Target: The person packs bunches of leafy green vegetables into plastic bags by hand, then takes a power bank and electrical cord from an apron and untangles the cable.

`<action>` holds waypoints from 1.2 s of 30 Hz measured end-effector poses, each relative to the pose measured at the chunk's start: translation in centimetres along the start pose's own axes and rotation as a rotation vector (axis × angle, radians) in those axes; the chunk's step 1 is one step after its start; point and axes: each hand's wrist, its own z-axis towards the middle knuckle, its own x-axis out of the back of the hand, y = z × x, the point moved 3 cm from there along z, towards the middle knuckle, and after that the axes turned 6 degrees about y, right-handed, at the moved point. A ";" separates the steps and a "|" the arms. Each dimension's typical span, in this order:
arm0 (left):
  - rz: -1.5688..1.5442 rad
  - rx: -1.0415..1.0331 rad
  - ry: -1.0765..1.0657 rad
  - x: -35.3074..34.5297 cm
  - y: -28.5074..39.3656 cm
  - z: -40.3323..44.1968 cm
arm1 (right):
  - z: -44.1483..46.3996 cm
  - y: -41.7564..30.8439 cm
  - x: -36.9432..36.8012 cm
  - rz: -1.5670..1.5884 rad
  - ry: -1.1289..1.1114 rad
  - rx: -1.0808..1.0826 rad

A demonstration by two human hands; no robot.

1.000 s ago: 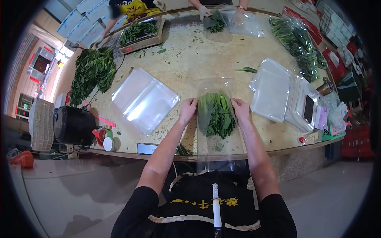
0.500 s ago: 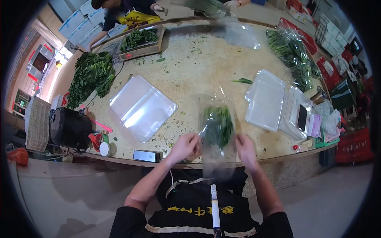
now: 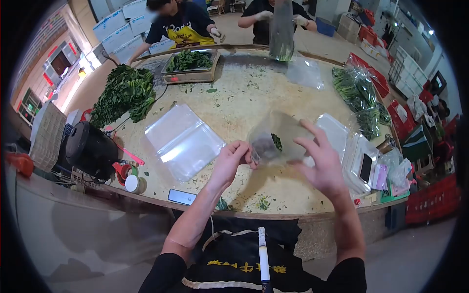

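A clear plastic bag [image 3: 288,129] with leafy greens [image 3: 277,142] showing inside is tilted up above the table's front part. My left hand [image 3: 234,161] pinches the bag's left edge between thumb and fingers. At the bag's right side is my right hand [image 3: 320,158], its fingers spread apart and partly blurred; whether it touches the plastic I cannot tell. Flat clear bags [image 3: 188,141] lie in a stack left of my hands. Beyond my right hand are more flat bags [image 3: 333,129] and a white container [image 3: 359,163] with a dark phone-like object on it.
Loose greens [image 3: 124,93] lie at left, near a scale [image 3: 190,73] bearing more greens. Bagged greens [image 3: 359,93] lie at right. A black pot-like container [image 3: 90,149] and a jar [image 3: 132,183] stand front left. Two people work across the table; one holds a bag [image 3: 282,34].
The bag in front of me has tipped from lying lengthwise toward me to tilted and raised. My right hand has lifted and spread its fingers. The view has shifted, showing more of the people opposite.
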 end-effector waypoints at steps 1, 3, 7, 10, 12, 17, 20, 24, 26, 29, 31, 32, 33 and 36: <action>0.015 -0.030 0.008 0.0 -0.1 -0.2 | 0.3 0.3 0.4 0.001 -0.004 -0.011; 0.015 -0.077 0.024 0.9 0.5 0.3 | 1.1 0.6 2.6 -0.037 -0.024 0.187; 0.030 -0.130 0.085 2.7 2.2 0.1 | 2.6 1.0 13.6 -0.052 0.494 -0.068; 0.038 -0.179 0.077 3.3 3.2 0.1 | 3.7 5.0 17.9 -0.090 0.676 -0.019; 0.090 -0.205 0.070 3.1 3.4 -0.8 | 4.3 8.6 16.1 0.129 0.683 0.067; 0.199 -0.362 0.022 2.3 6.3 -2.6 | 2.9 14.2 -3.8 -0.126 0.242 0.051; 0.273 -0.420 0.002 2.4 8.7 -4.2 | -0.5 21.5 -16.1 0.001 0.179 -0.019; 0.268 -0.484 0.020 2.4 10.2 -5.2 | -3.9 22.8 -24.9 -0.165 -0.153 0.069; 0.255 -0.482 0.039 2.2 11.3 -5.4 | -3.6 17.0 -23.7 0.348 -0.463 -0.280; 0.259 -0.417 0.061 0.7 12.4 -5.7 | -2.7 8.2 -18.3 0.891 -0.569 -0.260; 0.197 -0.365 -0.040 -0.8 11.9 -5.0 | -2.2 6.1 -16.3 1.006 -0.494 -0.335; 0.180 -0.390 -0.063 -1.7 11.5 -4.2 | -1.9 5.8 -15.9 1.075 -0.407 -0.422; 0.166 -0.412 -0.085 -2.5 11.2 -3.5 | -1.7 6.4 -15.7 0.976 -0.352 -0.415; 0.046 -0.382 -0.126 -3.1 11.5 -0.7 | 0.4 8.1 -10.4 0.806 -0.026 -0.387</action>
